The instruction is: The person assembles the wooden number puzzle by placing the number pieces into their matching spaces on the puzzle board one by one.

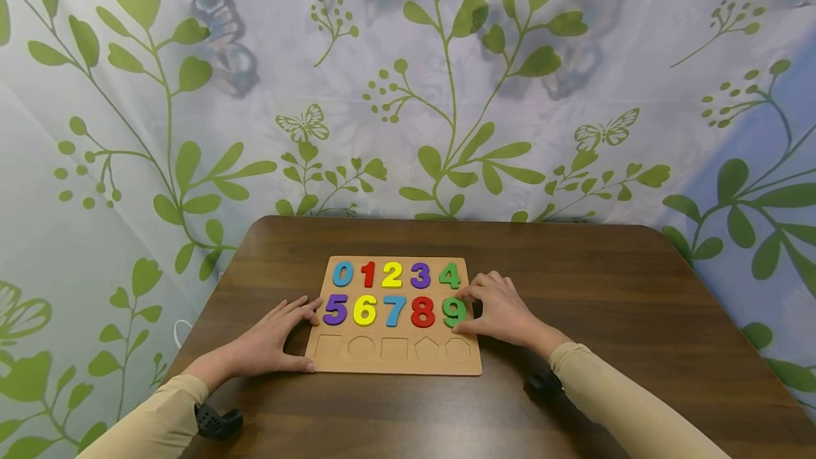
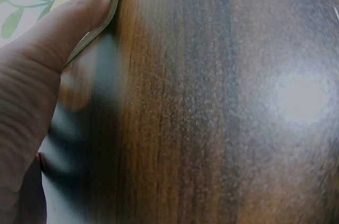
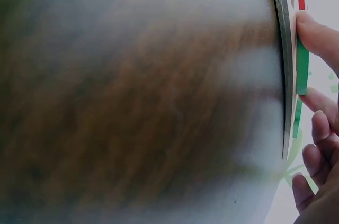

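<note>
A wooden number puzzle board (image 1: 408, 367) lies on the table, with colored digits 0 to 9 seated in two rows. Along its near side runs a row of bare recessed shapes. My right hand (image 1: 506, 312) pinches the green number 9 (image 1: 455, 311) at the right end of the second row. In the right wrist view, thumb and index finger meet opposite ends of this green piece (image 3: 302, 70). At the board's left edge rests my left hand (image 1: 270, 342), fingertips near the purple number 5 (image 1: 334, 309), thumb (image 2: 87, 7) on the near corner.
The brown wooden table (image 1: 574, 268) extends around the board. Behind it hangs a cloth (image 1: 357, 91) printed with green leaves and butterflies. Black wrist bands (image 1: 219, 422) sit below both hands.
</note>
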